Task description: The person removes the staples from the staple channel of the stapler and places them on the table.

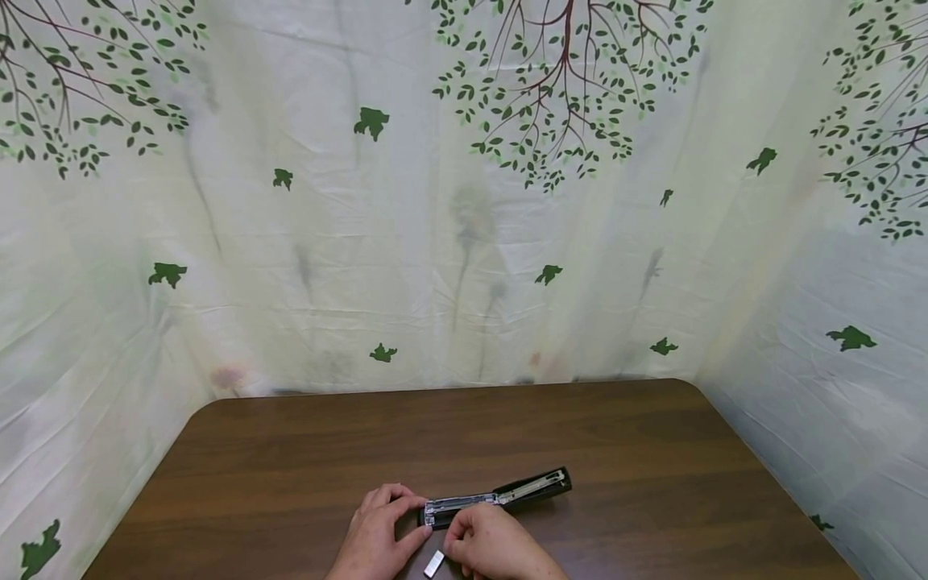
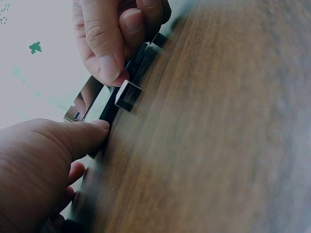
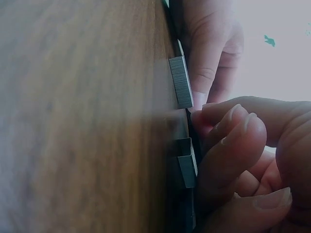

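A black stapler [image 1: 535, 488] lies on the table, its top swung open to the right and its metal channel exposed. My left hand [image 1: 377, 532] grips the stapler's left end, thumb on the near side and fingers on the far side. A silver strip of staples [image 1: 433, 564] lies just in front; its ridges show in the right wrist view [image 3: 181, 81]. My right hand [image 1: 496, 544] is curled low beside the stapler, thumb and index tips together at the strip's end. Whether they pinch anything is hidden. A second short metal piece [image 3: 187, 171] sits under the right fingers.
The brown wooden table [image 1: 326, 435] has rounded far corners. Behind it and on both sides hangs a pale curtain [image 1: 406, 242] printed with branches and green leaves.
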Tool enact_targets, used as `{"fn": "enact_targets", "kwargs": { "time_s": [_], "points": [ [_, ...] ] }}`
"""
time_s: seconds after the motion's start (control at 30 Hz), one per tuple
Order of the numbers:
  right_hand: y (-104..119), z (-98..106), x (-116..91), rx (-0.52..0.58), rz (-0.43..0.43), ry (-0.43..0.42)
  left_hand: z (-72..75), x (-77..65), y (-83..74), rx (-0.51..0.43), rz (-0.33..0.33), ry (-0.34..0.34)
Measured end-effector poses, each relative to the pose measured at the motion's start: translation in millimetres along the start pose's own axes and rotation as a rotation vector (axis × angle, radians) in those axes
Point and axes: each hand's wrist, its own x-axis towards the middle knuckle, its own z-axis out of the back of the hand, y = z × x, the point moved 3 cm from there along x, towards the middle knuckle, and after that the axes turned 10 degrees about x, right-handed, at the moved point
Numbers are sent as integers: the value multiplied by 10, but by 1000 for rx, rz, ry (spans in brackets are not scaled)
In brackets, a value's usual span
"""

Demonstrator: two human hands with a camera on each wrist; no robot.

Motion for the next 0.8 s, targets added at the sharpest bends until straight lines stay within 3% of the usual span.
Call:
{"fn": "enact_targets", "kwargs": {
  "time_s": [0.3, 0.5, 0.7, 0.8],
  "points": [
    [29, 76, -13, -33, 47, -31, -15, 10, -6, 7, -17, -19],
    [97, 192, -47, 9, 90, -71, -31, 6, 7, 7, -36, -48],
    [209, 350, -94, -35, 151, -182, -37, -13, 10, 24, -52, -125],
    [257, 418, -108, -92, 193, -289, -33, -26, 6, 31, -67, -156]
  ]
}}
